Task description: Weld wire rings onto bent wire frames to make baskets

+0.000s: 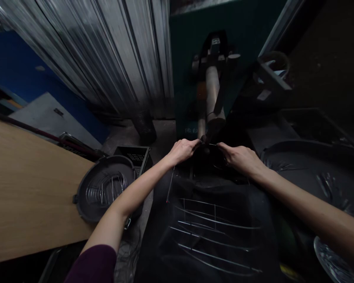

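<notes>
My left hand (pixel 183 151) and my right hand (pixel 238 157) are both closed on a thin wire ring (pixel 211 146), one on each side. They hold it just below the tip of a beige cylinder (pixel 214 94) that sticks out of a dark green machine (pixel 238 31). A thin wire (pixel 170 185) hangs down below my left hand. In front of me, lower down, lies a wire frame (pixel 215 232) of curved and straight rods on a dark surface.
A dark round tray (pixel 85 188) with wire pieces sits at the left beside a wooden board (pixel 26 188). A small black crate (pixel 134 155) stands behind it. A large dark round bin (pixel 312 165) with wire pieces is at the right. Corrugated metal (pixel 106 51) rises behind.
</notes>
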`<action>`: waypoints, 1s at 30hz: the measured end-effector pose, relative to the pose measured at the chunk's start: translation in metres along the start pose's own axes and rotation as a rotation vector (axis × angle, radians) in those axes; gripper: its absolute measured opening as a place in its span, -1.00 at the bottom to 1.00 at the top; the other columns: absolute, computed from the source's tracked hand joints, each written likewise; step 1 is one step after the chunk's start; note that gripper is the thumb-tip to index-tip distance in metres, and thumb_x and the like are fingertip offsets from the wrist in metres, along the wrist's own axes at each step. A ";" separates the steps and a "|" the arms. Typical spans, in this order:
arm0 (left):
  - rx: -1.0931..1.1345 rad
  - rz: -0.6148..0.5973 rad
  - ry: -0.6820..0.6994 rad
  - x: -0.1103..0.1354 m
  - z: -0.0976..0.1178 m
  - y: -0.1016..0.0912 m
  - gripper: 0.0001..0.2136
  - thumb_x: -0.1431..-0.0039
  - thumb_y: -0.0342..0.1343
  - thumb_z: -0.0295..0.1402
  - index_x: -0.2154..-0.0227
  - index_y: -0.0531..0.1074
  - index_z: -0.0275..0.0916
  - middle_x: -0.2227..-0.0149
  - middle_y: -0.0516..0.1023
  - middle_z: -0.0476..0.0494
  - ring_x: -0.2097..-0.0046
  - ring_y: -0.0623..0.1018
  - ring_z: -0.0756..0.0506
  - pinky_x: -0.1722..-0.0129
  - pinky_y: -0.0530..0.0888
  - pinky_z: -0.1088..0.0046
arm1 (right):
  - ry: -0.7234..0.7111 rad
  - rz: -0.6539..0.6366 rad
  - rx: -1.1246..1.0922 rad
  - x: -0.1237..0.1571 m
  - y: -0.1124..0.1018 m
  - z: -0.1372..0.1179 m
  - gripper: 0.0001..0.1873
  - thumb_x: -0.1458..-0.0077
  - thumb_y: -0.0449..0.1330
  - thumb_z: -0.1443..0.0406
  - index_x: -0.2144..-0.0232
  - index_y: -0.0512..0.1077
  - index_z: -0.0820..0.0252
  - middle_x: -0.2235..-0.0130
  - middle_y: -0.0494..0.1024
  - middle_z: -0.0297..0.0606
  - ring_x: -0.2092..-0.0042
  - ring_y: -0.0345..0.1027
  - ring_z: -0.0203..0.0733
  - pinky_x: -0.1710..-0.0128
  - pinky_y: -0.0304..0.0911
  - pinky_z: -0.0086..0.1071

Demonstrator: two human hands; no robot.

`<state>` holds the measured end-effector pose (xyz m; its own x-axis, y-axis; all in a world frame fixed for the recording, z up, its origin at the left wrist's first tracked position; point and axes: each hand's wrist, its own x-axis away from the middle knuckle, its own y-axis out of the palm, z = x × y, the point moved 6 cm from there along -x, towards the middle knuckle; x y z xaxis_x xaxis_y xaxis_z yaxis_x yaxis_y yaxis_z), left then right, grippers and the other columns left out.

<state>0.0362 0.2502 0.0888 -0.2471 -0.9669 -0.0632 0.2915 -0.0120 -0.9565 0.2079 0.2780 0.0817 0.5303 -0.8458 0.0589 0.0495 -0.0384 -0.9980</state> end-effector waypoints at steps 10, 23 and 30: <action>-0.031 -0.015 -0.017 -0.003 0.001 -0.002 -0.69 -0.28 -0.14 -0.24 0.08 0.45 -0.14 0.30 0.59 -0.17 0.29 0.57 -0.14 0.37 0.33 0.47 | 0.008 -0.015 -0.098 -0.003 0.002 0.003 -0.60 -0.26 -0.15 0.14 -0.01 0.35 0.03 0.37 0.53 -0.18 0.43 0.38 -0.11 0.54 -0.06 -0.40; -0.007 0.053 -0.069 0.006 -0.010 0.001 -0.69 -0.28 -0.13 -0.22 0.03 0.42 -0.05 0.15 0.59 -0.15 0.18 0.56 -0.17 0.29 0.38 0.43 | 0.001 0.015 -0.058 -0.008 -0.005 -0.006 -0.61 -0.31 -0.19 0.14 0.04 0.34 0.10 0.32 0.54 -0.15 0.34 0.42 -0.07 0.51 -0.07 -0.38; 0.145 0.045 -0.143 0.013 -0.025 0.006 -0.68 -0.30 -0.16 -0.20 0.13 0.47 -0.14 0.26 0.60 -0.17 0.23 0.57 -0.15 0.27 0.37 0.46 | 0.014 0.023 -0.116 -0.006 -0.002 -0.002 -0.60 -0.32 -0.20 0.11 0.18 0.38 0.12 0.31 0.53 -0.17 0.32 0.42 -0.11 0.49 -0.06 -0.39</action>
<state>0.0122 0.2443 0.0750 -0.1003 -0.9935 -0.0540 0.4314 0.0055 -0.9021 0.2024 0.2823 0.0834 0.5181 -0.8545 0.0360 -0.0615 -0.0792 -0.9950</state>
